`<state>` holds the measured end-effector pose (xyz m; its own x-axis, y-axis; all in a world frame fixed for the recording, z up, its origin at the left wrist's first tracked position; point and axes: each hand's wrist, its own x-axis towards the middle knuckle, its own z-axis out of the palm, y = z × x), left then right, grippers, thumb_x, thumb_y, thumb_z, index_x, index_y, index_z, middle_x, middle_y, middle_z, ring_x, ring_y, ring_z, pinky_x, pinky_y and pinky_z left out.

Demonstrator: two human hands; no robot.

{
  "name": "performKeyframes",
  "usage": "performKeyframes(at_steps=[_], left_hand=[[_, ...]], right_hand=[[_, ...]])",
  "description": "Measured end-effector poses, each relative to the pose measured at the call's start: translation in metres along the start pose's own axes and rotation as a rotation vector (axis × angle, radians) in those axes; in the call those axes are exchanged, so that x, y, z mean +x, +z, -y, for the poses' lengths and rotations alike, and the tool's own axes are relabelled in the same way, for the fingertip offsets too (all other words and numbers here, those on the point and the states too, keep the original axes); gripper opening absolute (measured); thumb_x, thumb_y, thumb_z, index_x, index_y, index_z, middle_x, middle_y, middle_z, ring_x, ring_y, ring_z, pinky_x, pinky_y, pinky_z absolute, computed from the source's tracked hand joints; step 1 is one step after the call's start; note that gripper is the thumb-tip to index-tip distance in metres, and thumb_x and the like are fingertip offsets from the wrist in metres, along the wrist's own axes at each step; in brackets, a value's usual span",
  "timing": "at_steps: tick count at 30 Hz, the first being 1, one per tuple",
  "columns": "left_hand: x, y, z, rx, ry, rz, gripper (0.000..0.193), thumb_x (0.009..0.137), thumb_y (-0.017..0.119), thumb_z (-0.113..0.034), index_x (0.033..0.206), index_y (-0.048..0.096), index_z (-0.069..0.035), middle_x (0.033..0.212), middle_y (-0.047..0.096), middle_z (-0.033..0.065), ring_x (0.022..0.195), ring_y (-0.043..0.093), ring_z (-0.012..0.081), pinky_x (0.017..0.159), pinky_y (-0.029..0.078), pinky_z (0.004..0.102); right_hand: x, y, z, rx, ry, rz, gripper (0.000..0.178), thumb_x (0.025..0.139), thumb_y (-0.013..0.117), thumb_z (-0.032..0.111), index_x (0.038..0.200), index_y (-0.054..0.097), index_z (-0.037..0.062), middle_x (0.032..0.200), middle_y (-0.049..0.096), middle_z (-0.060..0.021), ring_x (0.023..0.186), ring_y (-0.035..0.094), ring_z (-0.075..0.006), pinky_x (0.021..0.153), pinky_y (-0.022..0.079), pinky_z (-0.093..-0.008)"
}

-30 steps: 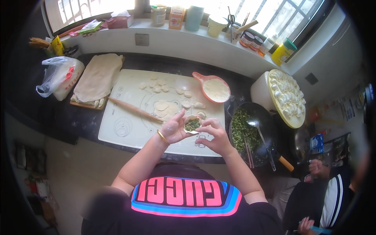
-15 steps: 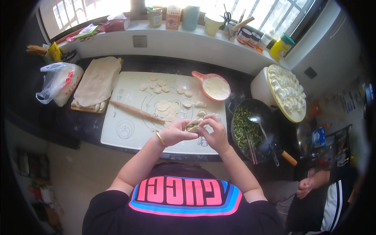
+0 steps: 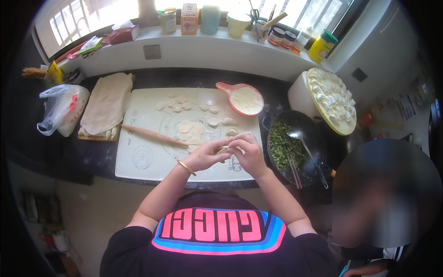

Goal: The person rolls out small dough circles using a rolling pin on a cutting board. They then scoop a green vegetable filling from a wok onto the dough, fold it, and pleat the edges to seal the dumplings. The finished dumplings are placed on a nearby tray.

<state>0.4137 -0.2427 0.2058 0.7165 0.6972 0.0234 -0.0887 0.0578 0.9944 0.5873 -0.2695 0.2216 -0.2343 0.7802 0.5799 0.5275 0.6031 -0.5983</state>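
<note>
Over the near right part of a pale kneading mat (image 3: 157,166), both my hands hold one dumpling (image 3: 223,150). My left hand (image 3: 207,154) cradles it, a gold bangle at the wrist. Fingers of my right hand (image 3: 248,152) pinch its edge and hide most of it. Just beyond lie flat dough wrappers (image 3: 189,132), with small dough pieces (image 3: 177,108) farther back. A rolling pin (image 3: 154,135) lies to the left of the wrappers. Right of my hands stands a dark pan of chopped green filling (image 3: 282,143), with chopsticks (image 3: 293,168) and a metal spoon (image 3: 308,150) in it.
A red-handled bowl of flour (image 3: 247,100) sits at the mat's far right corner. Far right, a tray of finished dumplings (image 3: 330,97) rests on a white container. At left are a cloth-like dough sheet on a board (image 3: 107,104) and a plastic bag (image 3: 69,108). Someone stands at lower right.
My fingers have closed over the dumpling, whose green filling showed in the open wrapper before. The view has shifted slightly. A blurred dark round shape now covers the other person at right.
</note>
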Motion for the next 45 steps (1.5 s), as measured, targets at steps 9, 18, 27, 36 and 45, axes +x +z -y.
performKeyframes(at_steps=[9,18,27,36,45], left_hand=[[0.018,0.017,0.032,-0.050,0.068,-0.288,0.029,0.085,0.058,-0.012,0.111,0.058,0.001,0.098,0.062,0.0091,0.084,0.060,0.0135,0.074,0.051,0.0261],[0.039,0.055,0.020,-0.254,0.029,-0.305,0.031,0.086,0.056,-0.012,0.114,0.055,0.002,0.097,0.062,0.0105,0.086,0.060,0.0144,0.077,0.051,0.0272],[0.061,0.101,0.019,-0.238,0.049,-0.261,0.031,0.086,0.056,-0.012,0.113,0.055,0.004,0.099,0.062,0.0121,0.088,0.061,0.0171,0.078,0.051,0.0287],[0.076,0.131,0.018,-0.259,0.016,-0.296,0.032,0.086,0.056,-0.011,0.113,0.054,0.005,0.106,0.059,0.0137,0.091,0.060,0.0175,0.078,0.052,0.0289],[0.089,0.149,0.017,-0.288,-0.008,-0.299,0.032,0.087,0.054,-0.010,0.115,0.053,0.005,0.105,0.059,0.0125,0.090,0.060,0.0170,0.079,0.051,0.0275]], right_hand=[[-0.024,-0.012,-0.024,0.205,0.289,-0.140,0.009,0.080,0.059,0.008,0.086,0.063,0.0015,0.085,0.058,-0.0091,0.086,0.054,-0.0240,0.076,0.043,-0.0319],[-0.060,-0.044,-0.047,0.616,0.510,-0.221,0.012,0.081,0.060,0.005,0.093,0.062,0.0026,0.101,0.058,-0.0072,0.093,0.056,-0.0160,0.080,0.043,-0.0278],[-0.076,-0.083,-0.065,0.270,0.353,-0.152,0.009,0.075,0.065,0.002,0.084,0.063,-0.0014,0.082,0.064,-0.0067,0.075,0.058,-0.0146,0.069,0.046,-0.0266],[-0.078,-0.120,-0.058,0.345,0.378,-0.192,0.007,0.073,0.064,0.000,0.080,0.063,-0.0004,0.080,0.060,-0.0120,0.072,0.058,-0.0231,0.065,0.046,-0.0297],[-0.080,-0.122,-0.079,0.043,0.116,-0.274,0.007,0.073,0.064,0.001,0.079,0.061,0.0003,0.079,0.059,-0.0112,0.075,0.056,-0.0200,0.068,0.045,-0.0275]])
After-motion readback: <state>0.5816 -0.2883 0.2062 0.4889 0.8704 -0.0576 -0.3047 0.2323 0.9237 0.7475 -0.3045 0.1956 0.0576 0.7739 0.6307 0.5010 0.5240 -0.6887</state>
